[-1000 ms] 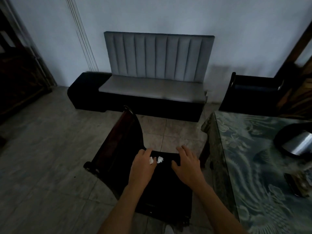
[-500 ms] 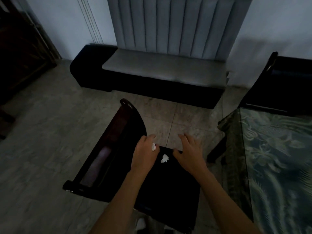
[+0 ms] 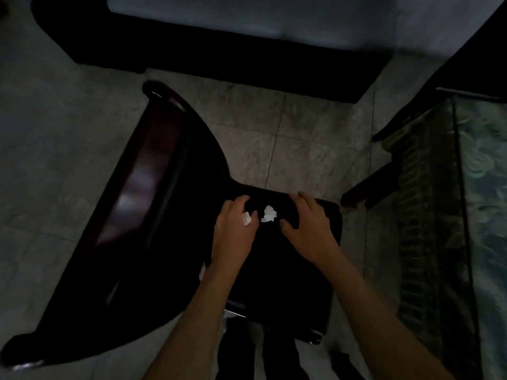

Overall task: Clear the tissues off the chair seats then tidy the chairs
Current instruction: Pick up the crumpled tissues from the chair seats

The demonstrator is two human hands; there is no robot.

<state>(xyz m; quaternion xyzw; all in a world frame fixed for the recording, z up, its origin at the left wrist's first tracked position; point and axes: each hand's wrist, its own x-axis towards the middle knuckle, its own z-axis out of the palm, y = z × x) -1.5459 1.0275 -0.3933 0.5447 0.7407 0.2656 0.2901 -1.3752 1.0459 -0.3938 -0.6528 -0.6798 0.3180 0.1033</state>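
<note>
Since the earlier picture the head has tipped down more, so the sofa back is gone from sight and only its seat shows, while both hands stay at the far end of the chair seat. From the head camera, the left hand (image 3: 234,231) pinches a small white tissue (image 3: 247,218) between thumb and curled fingers. A second tissue (image 3: 269,214) lies on the dark chair (image 3: 175,215) seat, at about 3 o'clock from the held one, just beside it. The right hand (image 3: 308,226) rests on the seat at 3 o'clock from that loose tissue, fingers spread and a little bent, holding nothing. The sofa (image 3: 247,17) sits at 12 o'clock. A table with a green cloth (image 3: 482,187) stands at 3 o'clock. The floor (image 3: 55,133) is grey tile.
</note>
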